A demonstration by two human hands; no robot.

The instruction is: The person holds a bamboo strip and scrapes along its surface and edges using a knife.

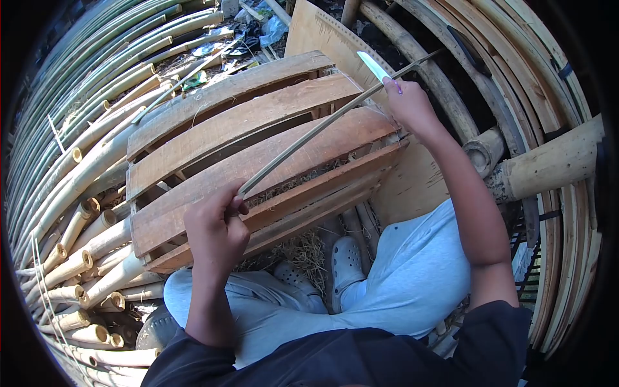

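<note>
Left hand [216,226] closed round the near end of a bamboo strip [303,140], which slanted over the slatted wooden crate [245,118]; right hand [411,108] gripped a knife [371,65] beside its far part. Flex or a snag could have turned the bare blade toward the fingers; a loose left hold, let the strip twist.

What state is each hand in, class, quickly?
Left hand: closed, holding one end of a thin strip.
Right hand: closed, holding a knife.

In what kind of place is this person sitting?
Probably an outdoor bamboo workshop: bamboo poles are stacked on the left, a slatted wooden crate serves as workbench, and the right hand holds a knife.
</note>
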